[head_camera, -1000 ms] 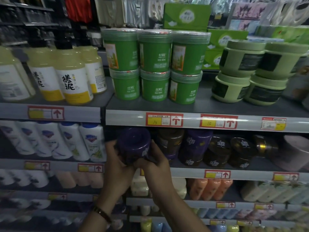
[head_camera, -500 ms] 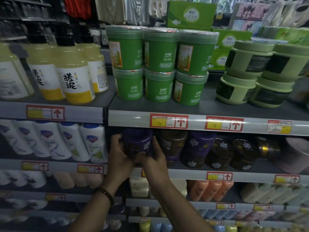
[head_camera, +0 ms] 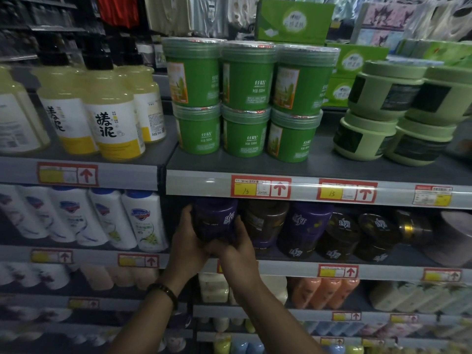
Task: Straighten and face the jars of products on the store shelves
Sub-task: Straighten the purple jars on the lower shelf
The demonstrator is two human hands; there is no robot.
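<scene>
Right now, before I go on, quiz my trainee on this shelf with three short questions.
1. True or false: the left hand and right hand both grip the purple jar.
2. The green jars on the upper shelf stand: A) two high, B) three high, C) unstacked.
3. Which wrist wears the bracelet?
Key: 1 true; 2 A; 3 left.
</scene>
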